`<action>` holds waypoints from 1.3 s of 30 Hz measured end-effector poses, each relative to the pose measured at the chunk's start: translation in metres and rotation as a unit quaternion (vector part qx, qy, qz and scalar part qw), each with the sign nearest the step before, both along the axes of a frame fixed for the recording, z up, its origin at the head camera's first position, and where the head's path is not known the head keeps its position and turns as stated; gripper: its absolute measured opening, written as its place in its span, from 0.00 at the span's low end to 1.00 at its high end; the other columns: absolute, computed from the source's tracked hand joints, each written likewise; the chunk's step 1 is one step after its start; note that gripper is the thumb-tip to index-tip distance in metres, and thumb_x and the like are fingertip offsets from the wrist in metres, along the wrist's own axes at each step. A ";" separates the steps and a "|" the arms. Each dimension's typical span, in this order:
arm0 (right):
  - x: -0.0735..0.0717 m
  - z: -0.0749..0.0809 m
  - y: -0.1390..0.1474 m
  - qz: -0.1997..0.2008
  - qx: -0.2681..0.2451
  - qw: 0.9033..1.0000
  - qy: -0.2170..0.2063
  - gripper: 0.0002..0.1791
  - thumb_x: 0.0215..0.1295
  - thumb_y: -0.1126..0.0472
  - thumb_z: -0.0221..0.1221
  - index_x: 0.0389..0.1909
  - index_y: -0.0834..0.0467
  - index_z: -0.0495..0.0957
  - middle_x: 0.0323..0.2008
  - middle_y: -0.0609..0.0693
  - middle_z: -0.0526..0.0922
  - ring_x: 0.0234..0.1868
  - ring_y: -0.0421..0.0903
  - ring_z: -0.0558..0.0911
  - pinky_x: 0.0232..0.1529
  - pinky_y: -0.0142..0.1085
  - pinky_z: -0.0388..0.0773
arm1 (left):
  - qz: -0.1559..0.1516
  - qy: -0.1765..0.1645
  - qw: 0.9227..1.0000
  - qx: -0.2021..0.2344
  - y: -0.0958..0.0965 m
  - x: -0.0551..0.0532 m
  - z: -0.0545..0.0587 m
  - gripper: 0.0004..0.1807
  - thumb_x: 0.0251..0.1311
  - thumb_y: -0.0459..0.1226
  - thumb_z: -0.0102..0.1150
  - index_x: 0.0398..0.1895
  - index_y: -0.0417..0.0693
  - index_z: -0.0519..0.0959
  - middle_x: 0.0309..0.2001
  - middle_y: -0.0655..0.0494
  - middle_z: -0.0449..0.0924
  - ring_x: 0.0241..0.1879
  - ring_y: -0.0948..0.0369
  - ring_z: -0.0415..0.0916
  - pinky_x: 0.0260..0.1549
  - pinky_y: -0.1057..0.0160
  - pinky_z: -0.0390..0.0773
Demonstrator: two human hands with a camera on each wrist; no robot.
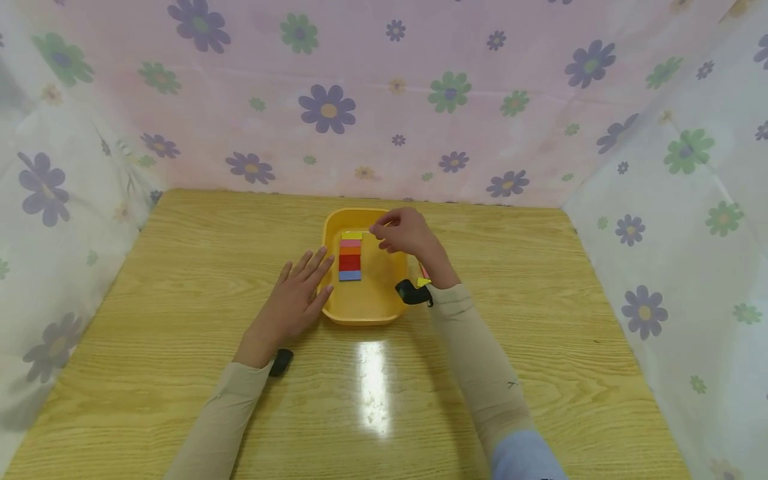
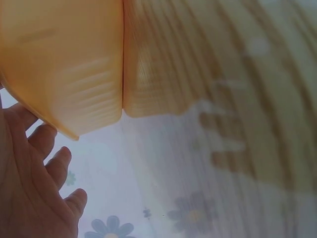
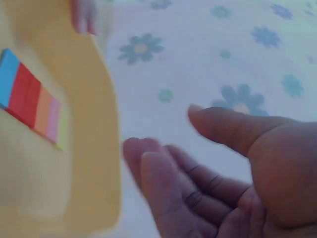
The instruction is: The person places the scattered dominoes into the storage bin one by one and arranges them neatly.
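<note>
A yellow plastic tray (image 1: 375,313) sits on the table. Inside it, a row of flat coloured pieces (image 1: 350,261) runs blue, red, orange, pink and yellow from near to far, lying side by side. My left hand (image 1: 294,297) rests at the tray's left rim with its fingers straight and spread; in the left wrist view the fingertips meet the rim of the tray (image 2: 74,136). Over the tray's far right part hovers my right hand (image 1: 405,231). In the right wrist view its thumb (image 3: 223,126) stands apart from the bent fingers, with nothing between them.
Just right of the tray, partly hidden by the right wrist, lie a yellow piece (image 1: 423,282) and a pink piece (image 1: 424,270). The wood-grain table (image 1: 528,293) is bounded by flowered cloth (image 1: 384,80) at the back and sides.
</note>
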State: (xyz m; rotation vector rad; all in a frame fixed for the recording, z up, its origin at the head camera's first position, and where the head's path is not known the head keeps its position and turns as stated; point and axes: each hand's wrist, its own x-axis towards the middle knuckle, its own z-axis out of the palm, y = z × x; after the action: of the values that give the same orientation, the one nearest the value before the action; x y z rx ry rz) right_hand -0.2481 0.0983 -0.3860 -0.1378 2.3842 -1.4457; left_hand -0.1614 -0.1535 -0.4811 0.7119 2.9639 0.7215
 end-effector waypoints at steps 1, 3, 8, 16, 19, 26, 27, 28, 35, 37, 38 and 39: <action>0.000 0.000 0.005 0.000 -0.011 1.000 0.013 0.19 0.72 0.55 0.62 0.55 0.65 0.81 0.50 0.67 0.84 0.49 0.65 0.85 0.51 0.51 0.84 | 0.000 0.000 1.000 0.002 0.000 0.000 0.000 0.34 0.79 0.49 0.43 0.82 0.49 0.54 0.83 0.53 0.43 0.81 0.46 0.41 0.75 0.34 0.39; 0.001 -0.002 0.016 -0.004 -0.031 0.999 0.043 0.18 0.74 0.55 0.61 0.55 0.64 0.81 0.51 0.67 0.84 0.50 0.66 0.85 0.49 0.50 0.85 | -0.001 0.000 1.000 0.005 0.000 0.000 0.000 0.34 0.79 0.49 0.43 0.82 0.49 0.54 0.83 0.53 0.44 0.81 0.46 0.41 0.75 0.34 0.40; 0.005 -0.011 0.040 -0.040 -0.054 0.993 0.093 0.19 0.76 0.56 0.58 0.56 0.66 0.80 0.49 0.66 0.84 0.49 0.64 0.85 0.41 0.39 0.86 | 0.000 -0.001 1.000 0.009 0.000 0.001 0.001 0.33 0.79 0.49 0.43 0.82 0.48 0.54 0.83 0.52 0.44 0.81 0.46 0.41 0.75 0.35 0.40; 0.013 -0.042 0.066 -0.111 -0.063 0.985 0.119 0.19 0.75 0.55 0.59 0.54 0.66 0.82 0.48 0.71 0.82 0.45 0.63 0.84 0.41 0.39 0.87 | 0.000 0.002 1.000 0.010 0.000 0.001 0.002 0.33 0.79 0.48 0.44 0.81 0.48 0.55 0.83 0.51 0.45 0.81 0.45 0.42 0.75 0.35 0.40; 0.017 -0.055 0.073 -0.127 -0.057 0.982 0.126 0.18 0.74 0.56 0.61 0.52 0.67 0.82 0.47 0.68 0.83 0.45 0.63 0.84 0.43 0.45 0.87 | 0.001 0.004 1.000 0.007 0.000 0.001 0.001 0.33 0.79 0.48 0.44 0.81 0.48 0.55 0.83 0.51 0.45 0.81 0.45 0.42 0.75 0.34 0.41; 0.025 -0.082 0.088 -0.147 -0.043 0.979 0.136 0.14 0.70 0.59 0.64 0.47 0.66 0.83 0.40 0.58 0.85 0.41 0.56 0.84 0.40 0.38 0.85 | 0.001 0.004 1.000 0.006 0.000 0.000 -0.001 0.33 0.79 0.49 0.43 0.81 0.48 0.55 0.83 0.51 0.45 0.81 0.46 0.42 0.75 0.34 0.41; 0.026 -0.086 0.089 -0.150 -0.034 0.979 0.136 0.14 0.69 0.59 0.64 0.47 0.66 0.83 0.40 0.58 0.85 0.41 0.54 0.84 0.40 0.37 0.84 | 0.001 0.005 1.000 0.006 0.000 0.000 -0.002 0.33 0.79 0.49 0.43 0.81 0.48 0.55 0.83 0.51 0.45 0.81 0.46 0.42 0.75 0.34 0.41; 0.027 -0.089 0.090 -0.153 -0.025 0.979 0.134 0.15 0.68 0.59 0.65 0.48 0.66 0.83 0.40 0.58 0.85 0.41 0.53 0.84 0.42 0.38 0.83 | 0.001 0.005 1.000 0.006 0.000 0.000 -0.002 0.33 0.79 0.49 0.43 0.81 0.48 0.55 0.83 0.51 0.45 0.81 0.46 0.42 0.75 0.34 0.41; 0.033 -0.103 0.090 -0.160 0.053 0.981 0.093 0.20 0.64 0.58 0.69 0.50 0.67 0.82 0.44 0.63 0.85 0.44 0.56 0.84 0.47 0.45 0.83 | 0.000 0.006 1.000 0.007 0.000 -0.001 -0.003 0.33 0.79 0.49 0.42 0.82 0.49 0.55 0.83 0.51 0.45 0.81 0.46 0.41 0.75 0.34 0.41; 0.034 -0.105 0.088 -0.155 0.076 0.981 0.094 0.20 0.63 0.58 0.70 0.49 0.68 0.82 0.42 0.62 0.85 0.43 0.56 0.84 0.46 0.44 0.83 | 0.001 0.005 1.000 0.007 0.000 -0.001 -0.003 0.33 0.79 0.49 0.42 0.82 0.49 0.54 0.83 0.51 0.45 0.81 0.46 0.41 0.75 0.34 0.41; 0.034 -0.105 0.087 -0.152 0.082 0.980 0.096 0.19 0.63 0.58 0.70 0.48 0.68 0.82 0.42 0.62 0.85 0.42 0.55 0.84 0.46 0.43 0.82 | 0.001 0.005 1.000 0.008 0.000 -0.001 -0.003 0.33 0.79 0.49 0.42 0.82 0.49 0.54 0.83 0.51 0.45 0.81 0.46 0.41 0.75 0.34 0.41; 0.034 -0.106 0.086 -0.150 0.090 0.980 0.099 0.19 0.62 0.58 0.70 0.47 0.68 0.83 0.41 0.61 0.85 0.42 0.55 0.84 0.45 0.43 0.82 | 0.001 0.005 1.000 0.008 0.000 -0.001 -0.003 0.33 0.79 0.49 0.42 0.82 0.49 0.54 0.83 0.51 0.45 0.81 0.46 0.41 0.75 0.34 0.41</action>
State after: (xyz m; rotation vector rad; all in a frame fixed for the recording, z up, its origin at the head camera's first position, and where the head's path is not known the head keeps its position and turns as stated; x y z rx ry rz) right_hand -0.2140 0.1845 -0.4918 0.1349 2.7826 -1.3865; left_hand -0.1621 -0.1535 -0.4840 0.7163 2.9707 0.7448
